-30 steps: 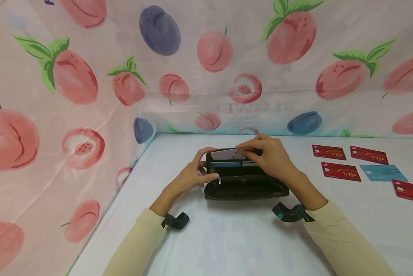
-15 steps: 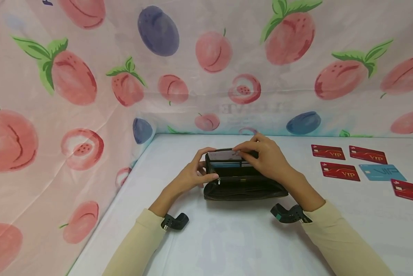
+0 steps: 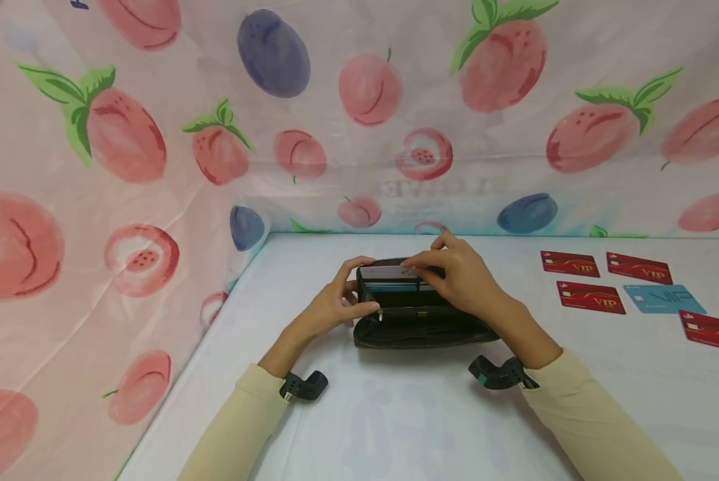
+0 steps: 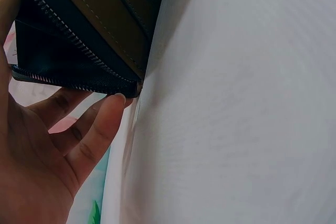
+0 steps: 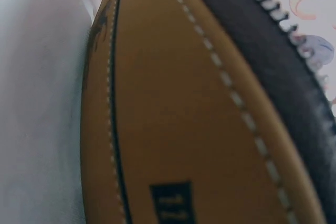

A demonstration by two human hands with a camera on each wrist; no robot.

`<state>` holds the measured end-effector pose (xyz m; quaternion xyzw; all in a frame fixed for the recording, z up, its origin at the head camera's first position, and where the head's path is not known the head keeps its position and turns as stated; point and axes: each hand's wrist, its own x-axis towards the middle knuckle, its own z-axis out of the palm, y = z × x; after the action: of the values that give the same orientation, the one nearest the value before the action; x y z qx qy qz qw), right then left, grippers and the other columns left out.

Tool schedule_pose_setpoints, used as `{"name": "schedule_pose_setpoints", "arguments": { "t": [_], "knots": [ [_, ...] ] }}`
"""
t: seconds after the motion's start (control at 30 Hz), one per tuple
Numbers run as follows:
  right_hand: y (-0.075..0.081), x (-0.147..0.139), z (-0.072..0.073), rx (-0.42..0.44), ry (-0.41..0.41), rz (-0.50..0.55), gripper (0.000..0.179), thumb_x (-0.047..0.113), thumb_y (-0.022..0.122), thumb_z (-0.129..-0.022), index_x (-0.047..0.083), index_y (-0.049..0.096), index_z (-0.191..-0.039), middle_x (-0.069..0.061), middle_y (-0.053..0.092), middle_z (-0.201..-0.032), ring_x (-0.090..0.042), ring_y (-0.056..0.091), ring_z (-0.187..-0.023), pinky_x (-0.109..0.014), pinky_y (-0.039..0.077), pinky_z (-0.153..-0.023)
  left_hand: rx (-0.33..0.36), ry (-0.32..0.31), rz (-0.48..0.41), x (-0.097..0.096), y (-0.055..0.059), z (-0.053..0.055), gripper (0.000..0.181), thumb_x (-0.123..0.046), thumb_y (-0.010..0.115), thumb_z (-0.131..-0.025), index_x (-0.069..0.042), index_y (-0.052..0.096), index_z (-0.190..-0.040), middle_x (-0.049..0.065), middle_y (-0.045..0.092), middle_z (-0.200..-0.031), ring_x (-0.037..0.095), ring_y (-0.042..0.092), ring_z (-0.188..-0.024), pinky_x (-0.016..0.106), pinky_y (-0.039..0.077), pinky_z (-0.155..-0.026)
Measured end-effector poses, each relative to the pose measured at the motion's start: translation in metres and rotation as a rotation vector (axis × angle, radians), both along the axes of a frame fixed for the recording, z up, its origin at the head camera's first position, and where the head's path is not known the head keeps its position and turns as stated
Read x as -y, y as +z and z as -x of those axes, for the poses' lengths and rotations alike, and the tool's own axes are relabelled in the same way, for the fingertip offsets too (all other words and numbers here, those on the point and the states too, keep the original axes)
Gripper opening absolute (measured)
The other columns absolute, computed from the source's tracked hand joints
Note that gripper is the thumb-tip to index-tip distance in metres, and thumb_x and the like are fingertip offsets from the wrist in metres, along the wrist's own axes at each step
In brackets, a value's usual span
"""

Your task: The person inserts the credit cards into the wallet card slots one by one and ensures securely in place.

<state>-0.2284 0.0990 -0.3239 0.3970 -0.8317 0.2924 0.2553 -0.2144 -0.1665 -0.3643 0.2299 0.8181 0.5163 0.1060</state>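
A dark zip-around wallet (image 3: 425, 336) lies unzipped on the white table, its mouth facing me. My left hand (image 3: 329, 304) grips its left end, thumb on the front edge and fingers behind. In the left wrist view, the thumb of the left hand (image 4: 58, 150) presses by the zip corner. A pale card (image 3: 378, 272) sits in the upper slot of the back panel, with its top strip showing. My right hand (image 3: 467, 277) pinches the right end of that card. Below it, a blue card edge (image 3: 389, 287) shows. The wallet's brown outside (image 5: 173, 87) fills the right wrist view, hiding the right hand.
On the table's right lie red VIP cards (image 3: 590, 297) in a loose group, with a blue VIP card (image 3: 665, 299) among them. A fruit-print cloth (image 3: 335, 67) rises behind and to the left. Each wrist wears a black camera mount (image 3: 305, 385).
The pale card has slid down into its slot, leaving a narrower strip exposed. My right hand has shifted slightly left and down with it. The left hand keeps its grip.
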Motion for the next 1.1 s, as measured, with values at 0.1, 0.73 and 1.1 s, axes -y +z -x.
{"name": "schedule_pose_setpoints", "arguments": {
  "t": [0.1,0.73,1.1],
  "knots": [
    [-0.0016,0.0006,0.0016,-0.021,-0.006,-0.007,0.021,0.005,0.078,-0.078,0.017,0.078,-0.095,0.000,0.055,-0.073,-0.017,0.044,-0.071,-0.033,0.036,-0.057,-0.004,0.003,0.005,0.0001,0.0004,-0.0001,0.071,-0.038,0.072,-0.086,-0.050,0.026,-0.140,0.008,0.064,-0.101,0.027,0.061,-0.074,0.042,0.052,-0.054],
    [-0.0034,0.0014,0.0013,-0.055,-0.002,-0.084,0.018,0.007,0.078,-0.079,0.017,0.078,-0.094,0.002,0.048,-0.069,-0.018,0.041,-0.071,-0.033,0.032,-0.058,0.001,0.013,0.004,0.0001,0.0001,-0.0002,0.070,-0.039,0.072,-0.086,-0.050,0.028,-0.139,0.007,0.064,-0.101,0.027,0.061,-0.074,0.041,0.052,-0.053],
    [-0.0051,-0.0008,0.0010,-0.047,-0.014,-0.115,0.020,0.006,0.078,-0.078,0.017,0.079,-0.095,-0.001,0.050,-0.073,-0.017,0.040,-0.068,-0.034,0.033,-0.059,-0.014,0.001,0.011,-0.0009,-0.0010,0.0012,0.070,-0.040,0.071,-0.086,-0.051,0.027,-0.139,0.008,0.065,-0.097,0.025,0.062,-0.072,0.043,0.052,-0.053]
  ]
}}
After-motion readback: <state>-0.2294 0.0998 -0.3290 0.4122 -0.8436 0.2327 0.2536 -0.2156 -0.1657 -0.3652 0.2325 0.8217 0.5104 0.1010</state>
